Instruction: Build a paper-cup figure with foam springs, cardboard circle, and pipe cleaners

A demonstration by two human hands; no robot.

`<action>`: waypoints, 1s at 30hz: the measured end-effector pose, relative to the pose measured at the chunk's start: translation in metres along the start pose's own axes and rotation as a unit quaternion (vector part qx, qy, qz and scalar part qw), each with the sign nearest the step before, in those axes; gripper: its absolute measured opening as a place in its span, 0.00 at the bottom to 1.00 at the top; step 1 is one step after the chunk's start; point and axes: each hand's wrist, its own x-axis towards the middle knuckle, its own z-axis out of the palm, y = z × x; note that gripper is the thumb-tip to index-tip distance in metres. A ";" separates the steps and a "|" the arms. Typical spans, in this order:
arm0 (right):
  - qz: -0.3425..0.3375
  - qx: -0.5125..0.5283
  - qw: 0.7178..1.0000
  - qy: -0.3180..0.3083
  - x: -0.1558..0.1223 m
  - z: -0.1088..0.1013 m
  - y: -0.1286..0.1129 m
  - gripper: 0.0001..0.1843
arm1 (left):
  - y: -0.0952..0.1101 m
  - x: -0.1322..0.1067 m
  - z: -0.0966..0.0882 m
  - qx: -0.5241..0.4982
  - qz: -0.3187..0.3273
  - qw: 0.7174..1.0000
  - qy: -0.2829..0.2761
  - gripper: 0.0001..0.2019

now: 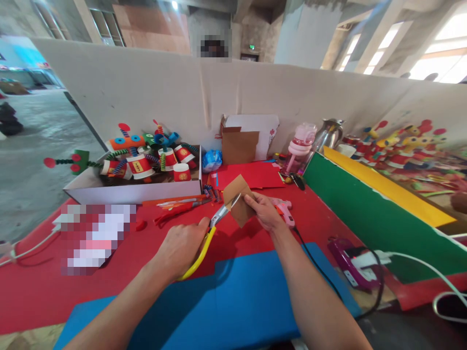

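My left hand [185, 248] is closed round the yellow handles of a pair of scissors [197, 256], its fingers partly hidden behind the grip. The blades point up and to the right, lying across a small piece of brown cardboard [239, 208]. My right hand [265, 210] pinches that cardboard by its right edge, thumb on top. Whether the blades have cut into the board, I cannot tell. Both hands are held above a table covered in red. Behind the right hand lies a pink glue gun [286, 210].
A white box [134, 194] of paper-cup figures stands at the left. Red paper sheets [251, 176], a pink bottle [301, 143] and a metal jug [330, 131] are at the back. A green panel [361, 214] borders the right, near a purple power strip [350, 265]. Blue sheet [248, 296] lies in front.
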 end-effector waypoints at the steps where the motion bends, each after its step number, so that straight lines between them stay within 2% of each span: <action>1: 0.002 0.000 1.000 0.000 0.000 0.000 0.000 0.21 | 0.000 0.000 0.000 -0.001 -0.001 1.000 0.000 0.14; 11: -0.004 -0.028 1.000 -0.007 -0.001 -0.004 -0.003 0.22 | 0.002 -0.004 -0.003 -0.020 0.007 1.000 -0.013 0.13; 16: 0.000 -0.030 0.999 -0.017 -0.001 -0.007 -0.002 0.22 | 0.004 -0.005 -0.008 -0.036 0.000 0.998 -0.045 0.12; 20: 0.008 -0.022 1.000 -0.011 0.000 -0.007 -0.002 0.22 | 0.003 -0.003 -0.002 -0.073 0.010 0.997 -0.036 0.10; 22: -0.016 0.015 0.999 0.026 0.002 -0.003 -0.001 0.21 | 0.004 0.000 0.005 -0.112 0.013 0.994 -0.004 0.09; 25: -0.061 0.106 0.988 0.091 0.004 0.009 0.004 0.21 | 0.008 0.005 0.013 -0.127 -0.026 0.991 0.033 0.11; 27: -0.059 0.131 0.986 0.084 0.003 0.018 0.010 0.23 | 0.012 0.006 0.013 -0.101 -0.054 0.993 0.028 0.11; 30: -0.046 0.112 0.989 0.082 0.003 0.027 0.019 0.23 | 0.016 0.006 0.008 -0.063 -0.065 0.996 0.002 0.13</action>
